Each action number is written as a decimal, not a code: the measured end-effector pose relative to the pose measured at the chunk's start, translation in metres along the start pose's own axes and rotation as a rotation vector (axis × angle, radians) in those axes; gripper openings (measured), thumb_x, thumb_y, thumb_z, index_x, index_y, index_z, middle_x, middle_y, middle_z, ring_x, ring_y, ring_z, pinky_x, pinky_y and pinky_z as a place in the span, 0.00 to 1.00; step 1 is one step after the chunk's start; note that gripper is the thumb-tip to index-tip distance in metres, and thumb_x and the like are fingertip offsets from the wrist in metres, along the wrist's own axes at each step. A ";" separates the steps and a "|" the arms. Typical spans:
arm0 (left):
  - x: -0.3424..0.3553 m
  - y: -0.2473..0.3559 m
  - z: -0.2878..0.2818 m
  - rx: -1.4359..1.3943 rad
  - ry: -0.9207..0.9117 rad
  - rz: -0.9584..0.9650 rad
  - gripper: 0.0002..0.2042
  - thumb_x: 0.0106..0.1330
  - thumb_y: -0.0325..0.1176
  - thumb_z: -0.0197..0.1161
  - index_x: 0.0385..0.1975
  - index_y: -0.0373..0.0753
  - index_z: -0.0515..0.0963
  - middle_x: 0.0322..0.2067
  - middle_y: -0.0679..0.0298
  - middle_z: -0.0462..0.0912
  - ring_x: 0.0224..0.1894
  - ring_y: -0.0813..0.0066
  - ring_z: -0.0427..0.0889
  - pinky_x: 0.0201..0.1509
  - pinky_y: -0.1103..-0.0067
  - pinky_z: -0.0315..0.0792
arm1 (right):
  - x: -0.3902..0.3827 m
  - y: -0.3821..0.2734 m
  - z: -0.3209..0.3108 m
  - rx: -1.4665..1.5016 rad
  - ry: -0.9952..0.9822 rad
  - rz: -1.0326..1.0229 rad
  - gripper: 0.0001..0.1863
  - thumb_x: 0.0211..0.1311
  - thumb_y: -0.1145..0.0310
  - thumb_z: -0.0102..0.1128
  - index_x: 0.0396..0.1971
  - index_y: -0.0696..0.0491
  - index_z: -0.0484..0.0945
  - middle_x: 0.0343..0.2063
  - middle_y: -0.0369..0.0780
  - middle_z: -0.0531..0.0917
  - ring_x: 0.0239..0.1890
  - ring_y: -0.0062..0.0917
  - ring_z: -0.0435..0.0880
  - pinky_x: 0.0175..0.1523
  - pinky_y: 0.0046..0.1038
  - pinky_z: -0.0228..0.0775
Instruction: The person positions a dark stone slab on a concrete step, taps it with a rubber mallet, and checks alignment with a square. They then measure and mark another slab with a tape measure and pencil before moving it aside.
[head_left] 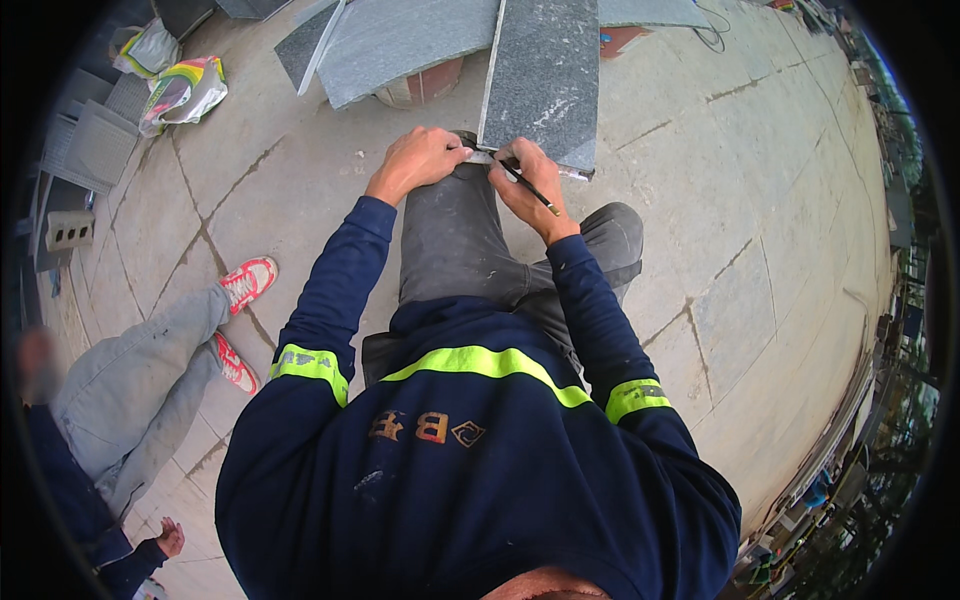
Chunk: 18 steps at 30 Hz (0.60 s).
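My left hand is closed at the near left corner of a long grey stone slab. Its fingertips pinch a short pale strip lying along the slab's end; whether it is a ruler or a tape blade I cannot make out. In my right hand is a slim black pencil, its rear end slanting back toward me. The fingers of this hand touch the slab's near edge beside the strip, and they hide the pencil's tip. Both hands are above my bent left knee in grey trousers.
More grey slabs lie beyond, over a reddish round support. A person in jeans and red-white shoes stands at left. Bags, leaning panels and a holed block sit far left. The floor is cracked concrete.
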<state>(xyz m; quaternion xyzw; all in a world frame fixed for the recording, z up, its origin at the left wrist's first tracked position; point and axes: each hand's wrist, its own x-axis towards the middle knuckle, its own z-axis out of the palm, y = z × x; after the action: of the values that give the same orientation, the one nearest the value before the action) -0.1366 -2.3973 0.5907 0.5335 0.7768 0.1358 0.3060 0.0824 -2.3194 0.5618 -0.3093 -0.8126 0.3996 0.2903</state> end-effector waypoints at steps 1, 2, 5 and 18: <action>0.000 -0.001 0.000 -0.001 0.003 -0.005 0.21 0.73 0.55 0.67 0.48 0.42 0.92 0.39 0.43 0.91 0.47 0.37 0.90 0.53 0.53 0.81 | 0.000 0.000 0.000 -0.010 0.000 -0.015 0.09 0.59 0.73 0.71 0.36 0.57 0.79 0.34 0.49 0.84 0.41 0.49 0.85 0.48 0.46 0.77; 0.000 -0.001 0.001 0.009 -0.012 -0.011 0.21 0.74 0.55 0.67 0.48 0.44 0.92 0.41 0.44 0.92 0.48 0.37 0.90 0.55 0.53 0.81 | 0.000 0.000 0.001 -0.020 0.000 -0.031 0.09 0.59 0.73 0.71 0.36 0.57 0.79 0.34 0.49 0.84 0.41 0.49 0.85 0.48 0.46 0.77; 0.000 -0.003 0.002 0.021 -0.051 -0.035 0.20 0.74 0.55 0.67 0.50 0.48 0.93 0.46 0.47 0.93 0.52 0.38 0.90 0.58 0.53 0.82 | 0.000 0.000 0.001 0.028 -0.010 0.003 0.09 0.60 0.73 0.71 0.36 0.57 0.79 0.34 0.49 0.84 0.41 0.49 0.85 0.48 0.46 0.77; 0.005 -0.003 0.006 -0.001 -0.089 -0.053 0.20 0.74 0.56 0.67 0.49 0.47 0.93 0.45 0.46 0.93 0.52 0.38 0.90 0.58 0.53 0.82 | 0.003 0.000 -0.004 -0.027 -0.004 -0.042 0.08 0.60 0.74 0.71 0.36 0.57 0.80 0.34 0.48 0.84 0.42 0.49 0.85 0.48 0.45 0.78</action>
<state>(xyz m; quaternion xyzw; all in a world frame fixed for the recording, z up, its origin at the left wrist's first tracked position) -0.1365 -2.3946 0.5829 0.5181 0.7761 0.1042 0.3440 0.0830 -2.3152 0.5649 -0.2953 -0.8248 0.3832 0.2929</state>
